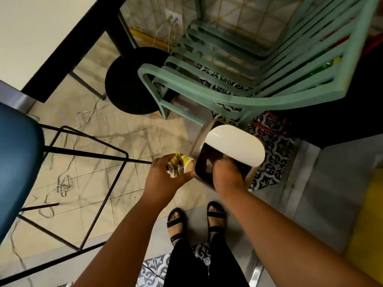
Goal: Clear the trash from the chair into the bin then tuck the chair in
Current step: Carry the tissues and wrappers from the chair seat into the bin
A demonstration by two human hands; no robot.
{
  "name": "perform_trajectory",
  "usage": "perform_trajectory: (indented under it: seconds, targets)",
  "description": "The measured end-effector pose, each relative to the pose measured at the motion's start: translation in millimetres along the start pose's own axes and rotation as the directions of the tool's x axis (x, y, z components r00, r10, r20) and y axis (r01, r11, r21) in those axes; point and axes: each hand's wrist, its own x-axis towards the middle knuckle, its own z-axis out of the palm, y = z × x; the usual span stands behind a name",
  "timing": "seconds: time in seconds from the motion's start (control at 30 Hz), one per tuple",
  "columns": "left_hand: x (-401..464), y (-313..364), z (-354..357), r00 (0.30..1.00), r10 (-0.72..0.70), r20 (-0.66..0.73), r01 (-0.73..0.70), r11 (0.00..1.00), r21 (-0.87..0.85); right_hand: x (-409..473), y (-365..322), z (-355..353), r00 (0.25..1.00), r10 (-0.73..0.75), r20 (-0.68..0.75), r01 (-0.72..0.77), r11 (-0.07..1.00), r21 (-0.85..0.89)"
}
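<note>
Trash: crumpled yellow-green and white wrapper (pixel 180 165), held just left of the bin mouth, above the floor.

Pale beige tiled floor (pixel 128 137) spans the left and centre; grey slab and patterned black-and-white tiles to the right.

Stack of mint-green slatted plastic chairs (pixel 259 75), far right, tilted in view. White table with black edge (pixel 41 38) far left. Blue padded chair seat on black wire legs (pixel 18 162) near left edge, legs running toward centre. Round black stool top (pixel 128 83) between table and green stack.

Small bin with a white swing lid and dark opening (pixel 230 152), centre right, near the foot of the green stack. Lid tipped, dark interior showing.

Right hand (pixel 227 175) at the bin's mouth, fingers curled over the near rim, gripping it. Left hand (pixel 165 179) just beside, fingers closed round the wrapper, thumb pinching it.

Loose pale cord (pixel 64 186) trails across the floor at left.

Feet in black strap sandals (pixel 195 222) near centre, below the hands.
</note>
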Motion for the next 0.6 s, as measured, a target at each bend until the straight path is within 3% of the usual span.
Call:
perform_trajectory:
  seconds: [0.1,0.2,0.3,0.37,0.43,0.47,0.53,0.6]
  targets:
    - [-2,-4,3,1.000,0.011,0.003,-0.011,1.000,-0.018,8,-5,0,1.000,-0.025,-0.013,0.024,0.999,-0.031]
    - [-3,-8,4,1.000,-0.004,0.009,0.004,1.000,-0.016,6,-13,-5,0.995,0.078,0.064,-0.091,0.968,0.232]
    - [-8,-7,4,0.999,-0.045,-0.001,0.045,0.998,-0.053,5,-10,-9,0.998,-0.056,0.030,0.053,0.994,0.097]
    - [-11,-4,5,0.999,-0.038,-0.010,0.037,0.998,-0.054,-11,-3,-19,0.995,-0.101,0.004,0.100,0.987,0.126]
    - [-16,1,6,1.000,0.005,-0.013,-0.005,1.000,0.028,-30,12,-31,0.979,-0.156,-0.130,0.179,0.965,0.190]
    - [-19,5,8,0.999,0.031,-0.007,-0.031,0.996,0.083,-40,22,-40,0.942,-0.186,-0.278,0.240,0.955,0.174]
    - [-23,11,13,0.997,0.075,0.022,-0.078,0.986,0.144,-52,39,-53,0.803,-0.243,-0.544,0.307,0.951,0.029]
    - [-25,17,22,0.992,0.114,0.059,-0.121,0.983,0.138,-48,54,-60,0.728,-0.260,-0.634,0.282,0.957,-0.069]
